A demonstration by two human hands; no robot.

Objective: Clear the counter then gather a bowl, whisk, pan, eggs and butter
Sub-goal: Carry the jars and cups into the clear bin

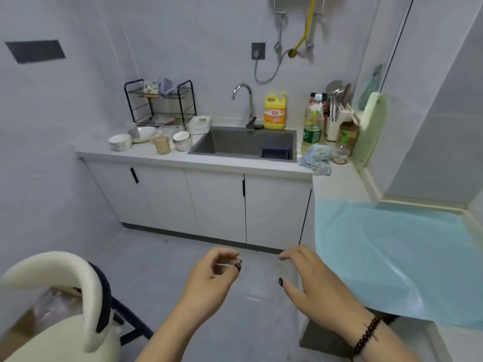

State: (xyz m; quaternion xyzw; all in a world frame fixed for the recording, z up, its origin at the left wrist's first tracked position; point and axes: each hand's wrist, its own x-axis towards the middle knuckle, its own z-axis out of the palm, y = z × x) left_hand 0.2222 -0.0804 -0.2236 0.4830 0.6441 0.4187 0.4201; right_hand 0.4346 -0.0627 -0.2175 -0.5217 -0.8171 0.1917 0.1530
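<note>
Both hands empty: left hand point(214, 270) loosely curled, right hand point(311, 275) spread. Well ahead of the left sit the bowls point(120, 141) on the counter point(146, 154); best lift them singly, two-handed.

Orange label on yellow detergent jug point(275, 111) — red characters (too blurred), nothing legible.

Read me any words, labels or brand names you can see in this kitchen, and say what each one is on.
Nothing reads clearly.
Yellow detergent jug: orange label with large red characters, too blurred to read.
Oil bottle: green label, print too small to read.
Bottles behind it: labels blurred.
</note>
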